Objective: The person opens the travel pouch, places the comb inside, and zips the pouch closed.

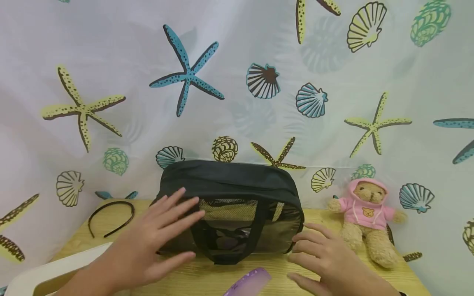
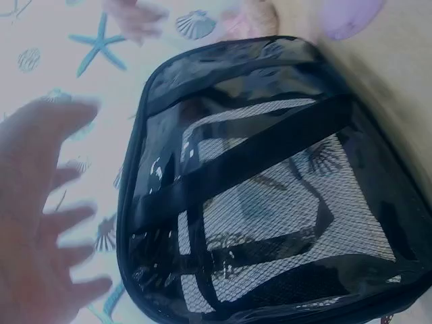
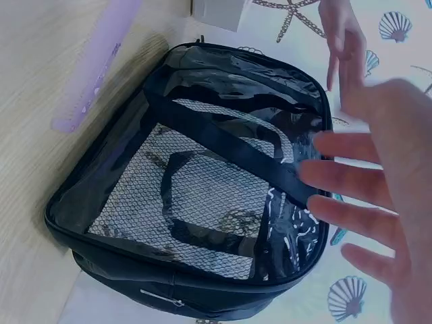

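Observation:
A black bag (image 1: 237, 176) with clear panels, mesh and a dark strap handle stands upright on the wooden table. My left hand (image 1: 144, 242) is spread in front of its left side, fingers apart and holding nothing. Near the bag's lower right corner, my right hand (image 1: 326, 259) has its fingers extended, also holding nothing. In the left wrist view the left hand (image 2: 40, 209) is beside the bag (image 2: 256, 196). The right wrist view has the right hand (image 3: 378, 182) by the bag (image 3: 202, 175), some fingertips overlapping its edge; contact cannot be told.
A purple comb (image 1: 249, 283) lies in front of the bag. Behind the left hand is a dark headband (image 1: 129, 211), and a white container (image 1: 27, 281) stands at the front left. A teddy bear (image 1: 368, 213) in a pink hoodie sits at the right against the patterned curtain (image 1: 237, 115).

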`<state>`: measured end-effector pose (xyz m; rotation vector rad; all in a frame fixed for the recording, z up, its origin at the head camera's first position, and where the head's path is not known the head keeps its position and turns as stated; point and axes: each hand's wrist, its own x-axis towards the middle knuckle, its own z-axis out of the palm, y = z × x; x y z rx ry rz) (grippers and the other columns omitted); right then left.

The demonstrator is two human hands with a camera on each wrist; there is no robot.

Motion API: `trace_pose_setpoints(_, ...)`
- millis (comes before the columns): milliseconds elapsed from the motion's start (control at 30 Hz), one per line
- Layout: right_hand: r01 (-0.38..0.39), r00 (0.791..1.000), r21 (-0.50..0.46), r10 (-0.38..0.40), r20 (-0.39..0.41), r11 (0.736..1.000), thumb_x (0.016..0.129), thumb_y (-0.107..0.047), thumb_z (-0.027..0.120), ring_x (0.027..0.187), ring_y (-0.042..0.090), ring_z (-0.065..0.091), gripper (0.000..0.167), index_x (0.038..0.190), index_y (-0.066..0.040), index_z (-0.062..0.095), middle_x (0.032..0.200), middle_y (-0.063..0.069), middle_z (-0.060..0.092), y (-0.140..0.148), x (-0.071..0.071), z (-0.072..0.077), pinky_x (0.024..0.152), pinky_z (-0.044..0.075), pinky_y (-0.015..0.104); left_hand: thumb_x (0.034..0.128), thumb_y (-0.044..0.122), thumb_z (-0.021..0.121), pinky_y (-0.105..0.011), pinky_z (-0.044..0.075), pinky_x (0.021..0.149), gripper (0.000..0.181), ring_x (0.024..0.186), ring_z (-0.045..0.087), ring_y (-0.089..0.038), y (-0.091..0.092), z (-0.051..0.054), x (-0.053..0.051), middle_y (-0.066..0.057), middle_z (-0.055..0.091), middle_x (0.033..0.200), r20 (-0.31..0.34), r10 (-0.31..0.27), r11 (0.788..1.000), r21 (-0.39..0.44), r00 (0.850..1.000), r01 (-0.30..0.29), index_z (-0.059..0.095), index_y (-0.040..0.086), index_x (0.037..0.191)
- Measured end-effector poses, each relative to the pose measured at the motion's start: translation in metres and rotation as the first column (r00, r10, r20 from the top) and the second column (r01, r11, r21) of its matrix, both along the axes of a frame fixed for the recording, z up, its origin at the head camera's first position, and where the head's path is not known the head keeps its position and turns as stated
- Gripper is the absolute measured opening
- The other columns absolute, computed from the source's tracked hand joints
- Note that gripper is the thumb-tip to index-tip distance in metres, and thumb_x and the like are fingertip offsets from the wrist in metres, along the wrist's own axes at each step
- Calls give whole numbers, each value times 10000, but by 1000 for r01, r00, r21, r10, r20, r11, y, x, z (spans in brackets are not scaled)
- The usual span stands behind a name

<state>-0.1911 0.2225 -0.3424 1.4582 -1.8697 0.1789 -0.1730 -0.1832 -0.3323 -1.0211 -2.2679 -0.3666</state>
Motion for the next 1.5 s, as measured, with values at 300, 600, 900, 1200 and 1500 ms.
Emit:
trace_pose_setpoints(300,196,978,-285,-164,132,938,810,-68,628,538,-99,230,411,557,-252,362,515,-178,313,17,-38,14,522,290,121,894,308,816,-457,517,814,603,1092,581,-295,-15,16,-17,-134,583,1230,289,313,870,294,905,-395,536,30,1350)
trace_pose_setpoints(600,591,605,-25,-422,675,806,987,-204,672,518,1,508,108,1069,-156,724,742,-61,655,33,-74,16,494,425,225,1003,418,666,-578,534,907,714,1209,582,-458,-31,6,-31,-300,518,1413,585,304,893,100,752,-439,402,-51,1472)
trace_pose_setpoints(900,454,181,111,-213,960,884,1069,-215,534,769,238,759,518,1524,16,444,1405,334,577,37,-96,0,604,615,358,1034,188,621,-528,585,883,464,1146,625,-427,-38,-7,-35,-274,568,1305,591,245,900,155,768,-407,460,-66,1388)
trace_pose_setpoints(1200,367,83,28,-63,995,930,1109,-176,455,819,177,688,367,1370,69,533,1070,151,693,38,-109,-23,679,594,320,1021,112,626,-525,591,847,285,1120,671,-449,-45,-15,-35,-236,622,1229,595,196,879,245,780,-408,531,-10,1261)
trace_pose_setpoints(1500,406,-47,14,6,999,914,1109,-206,429,878,154,628,352,1327,62,495,977,34,649,35,-113,-42,740,547,333,996,36,640,-550,583,878,148,1087,695,-451,-47,-29,-31,-199,655,1141,560,196,861,295,805,-414,557,15,1117)
